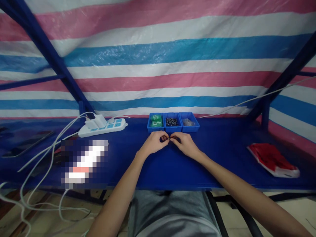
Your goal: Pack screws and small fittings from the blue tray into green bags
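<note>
My left hand [156,142] and my right hand [184,143] meet fingertip to fingertip just above the blue table, in front of three small bins. Both are closed in a pinch, around something tiny and dark between the fingertips that is too small to name. Behind them, the left blue bin [148,126] holds green packets [156,121]. Small black and silvery parts [172,122] fill the middle bin. Clear or pale small pieces [188,122] lie in the right bin [196,126].
A white power strip [103,129] with plugs and trailing white cables [53,148] lies at the left, near a blurred-out bright device [86,163]. A red and white packet [274,159] rests at the right. Blue frame posts [274,84] and a striped sheet [168,77] stand behind.
</note>
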The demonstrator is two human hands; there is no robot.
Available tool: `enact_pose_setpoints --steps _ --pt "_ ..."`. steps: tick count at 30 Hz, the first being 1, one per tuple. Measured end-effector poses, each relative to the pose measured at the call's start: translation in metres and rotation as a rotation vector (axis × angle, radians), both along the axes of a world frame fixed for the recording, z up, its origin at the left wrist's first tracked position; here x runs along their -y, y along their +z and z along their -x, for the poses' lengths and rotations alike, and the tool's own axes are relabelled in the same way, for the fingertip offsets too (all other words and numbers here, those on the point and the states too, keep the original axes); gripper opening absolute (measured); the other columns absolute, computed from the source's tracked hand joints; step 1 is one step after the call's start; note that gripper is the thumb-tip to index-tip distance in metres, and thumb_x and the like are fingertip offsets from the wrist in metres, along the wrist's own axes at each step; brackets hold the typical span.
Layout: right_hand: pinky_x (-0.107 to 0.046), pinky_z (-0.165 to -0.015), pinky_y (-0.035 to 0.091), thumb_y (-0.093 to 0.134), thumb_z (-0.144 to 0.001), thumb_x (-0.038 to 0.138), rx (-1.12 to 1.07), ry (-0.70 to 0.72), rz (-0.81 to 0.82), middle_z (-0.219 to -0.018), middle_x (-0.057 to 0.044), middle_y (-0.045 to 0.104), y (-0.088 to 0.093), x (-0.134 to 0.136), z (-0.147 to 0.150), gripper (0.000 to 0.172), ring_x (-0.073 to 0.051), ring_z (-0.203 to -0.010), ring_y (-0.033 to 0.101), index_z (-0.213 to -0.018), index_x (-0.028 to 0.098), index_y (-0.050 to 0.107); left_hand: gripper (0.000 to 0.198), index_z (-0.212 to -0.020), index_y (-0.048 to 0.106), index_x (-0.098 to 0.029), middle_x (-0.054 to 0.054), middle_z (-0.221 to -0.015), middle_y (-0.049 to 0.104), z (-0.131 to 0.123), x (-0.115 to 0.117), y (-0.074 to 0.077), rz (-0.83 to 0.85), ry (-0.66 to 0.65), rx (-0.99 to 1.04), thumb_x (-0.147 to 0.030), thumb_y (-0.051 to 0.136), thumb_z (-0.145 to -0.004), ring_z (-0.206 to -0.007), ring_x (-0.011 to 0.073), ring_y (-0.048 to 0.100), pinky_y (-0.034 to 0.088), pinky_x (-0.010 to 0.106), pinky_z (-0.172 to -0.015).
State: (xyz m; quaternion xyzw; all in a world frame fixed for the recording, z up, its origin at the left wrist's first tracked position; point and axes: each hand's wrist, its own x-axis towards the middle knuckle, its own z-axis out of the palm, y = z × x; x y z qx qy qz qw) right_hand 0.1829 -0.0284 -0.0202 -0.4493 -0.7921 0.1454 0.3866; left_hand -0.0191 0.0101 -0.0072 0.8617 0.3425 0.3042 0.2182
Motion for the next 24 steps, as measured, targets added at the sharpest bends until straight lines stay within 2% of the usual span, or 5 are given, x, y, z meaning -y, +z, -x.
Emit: enact_pose_setpoints --steps 8,20,24 --pt "-0.03 -0.078 0.048 0.059 -0.089 0.014 -0.012 0.03 0.02 -0.093 -0.004 0.074 0.0054 0.0035 0.0031 0.014 -0.019 -0.084 0.067 -0.097 0.021 0.068 0.008 -0.088 0.069 -0.019 0.002 -0.081 0.069 -0.0006 0.0017 0.0027 0.014 -0.005 0.003 -0.025 0.065 -0.084 -0.075 0.0153 0.065 0.05 0.027 -0.07" --pt "-0.028 -0.078 0.047 0.055 -0.093 0.011 -0.024 0.017 0.009 -0.094 -0.006 0.074 -0.0025 -0.0031 0.0007 0.015 -0.019 -0.086 0.068 -0.095 0.019 0.068 0.018 -0.089 0.07 -0.019 0.001 -0.081 0.069 -0.0024 0.0024 0.0018 0.075 -0.002 0.035 -0.036 0.065 -0.089 -0.073 0.0137 0.064 0.047 0.025 -0.067" --pt "-0.026 -0.071 0.045 0.056 -0.093 0.013 -0.051 0.001 0.055 -0.083 -0.003 0.072 -0.0009 -0.0014 0.0017 0.013 -0.017 -0.075 0.066 -0.092 0.018 0.067 0.019 -0.094 0.071 -0.019 0.002 -0.087 0.069 -0.0029 0.0019 0.0034 0.031 0.019 0.073 -0.037 0.066 -0.09 -0.077 0.0145 0.063 0.048 0.026 -0.072"
